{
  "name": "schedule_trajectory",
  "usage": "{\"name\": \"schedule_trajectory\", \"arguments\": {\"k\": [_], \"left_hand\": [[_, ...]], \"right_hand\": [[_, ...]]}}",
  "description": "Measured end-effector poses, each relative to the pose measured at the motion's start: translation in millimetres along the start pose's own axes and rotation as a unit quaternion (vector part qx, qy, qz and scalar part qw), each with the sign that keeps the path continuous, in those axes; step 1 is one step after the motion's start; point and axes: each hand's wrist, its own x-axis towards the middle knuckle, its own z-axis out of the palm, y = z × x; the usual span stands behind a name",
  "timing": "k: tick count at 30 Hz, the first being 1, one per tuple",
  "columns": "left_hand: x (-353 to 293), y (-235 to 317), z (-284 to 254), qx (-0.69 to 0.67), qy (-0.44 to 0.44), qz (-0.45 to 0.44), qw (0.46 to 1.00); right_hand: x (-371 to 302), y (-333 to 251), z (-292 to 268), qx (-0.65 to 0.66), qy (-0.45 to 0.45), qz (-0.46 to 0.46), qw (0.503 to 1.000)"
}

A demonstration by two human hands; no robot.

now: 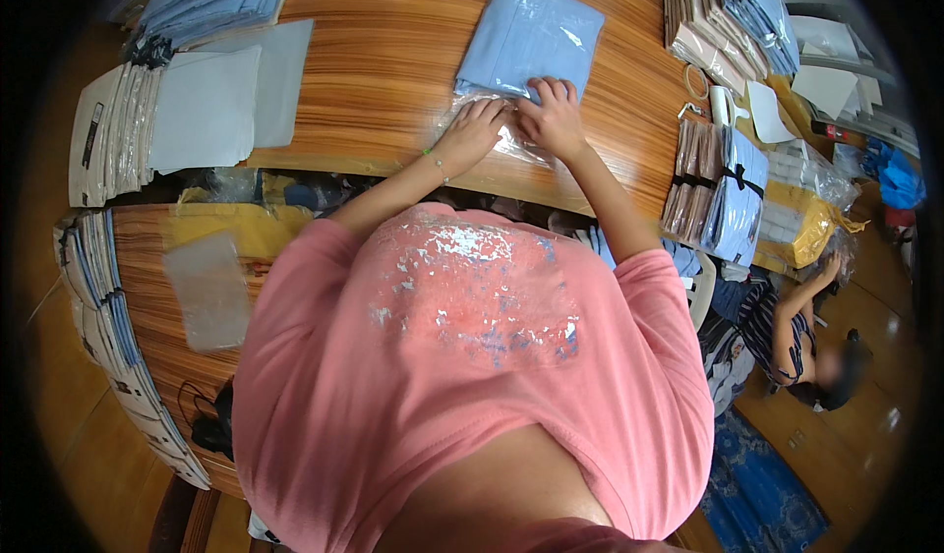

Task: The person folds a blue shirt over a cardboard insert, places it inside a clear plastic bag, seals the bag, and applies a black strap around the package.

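Note:
A folded light-blue garment (pixel 531 37) lies on the wooden table in a clear plastic bag. The bag's loose, crinkled end (pixel 513 145) spreads toward me, near the table's front edge. My left hand (pixel 474 135) rests on this clear plastic with its fingers stretched out over it, just below the garment. At the garment's lower right corner is my right hand (pixel 553 120), its fingers bent and closed on the plastic bag. The fingertips' exact hold is partly hidden.
White sheets (pixel 206 106) and bagged garments (pixel 108 135) lie at the left. Blue bagged garments (pixel 221 2) sit farther back. Stacked packs (pixel 737 194), a tape roll (pixel 696 83) and a white handheld tool (pixel 724 107) lie right. Another person (pixel 787 332) is at the far right.

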Motion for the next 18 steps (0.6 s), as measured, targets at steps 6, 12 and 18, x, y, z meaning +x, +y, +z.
{"name": "schedule_trajectory", "arguments": {"k": [6, 12, 18], "left_hand": [[-4.7, 1.8, 13.9, 0.084, 0.002, 0.037, 0.996], [14.0, 3.4, 9.7, 0.026, -0.086, -0.019, 0.996], [12.6, 16.2, 6.7, 0.041, -0.102, -0.063, 0.992]], "right_hand": [[17.2, 12.2, 5.5, 0.063, -0.005, 0.004, 0.998], [17.9, 20.9, -5.3, 0.110, -0.018, 0.018, 0.994], [16.9, 16.2, -1.3, 0.103, -0.031, 0.027, 0.994]]}}
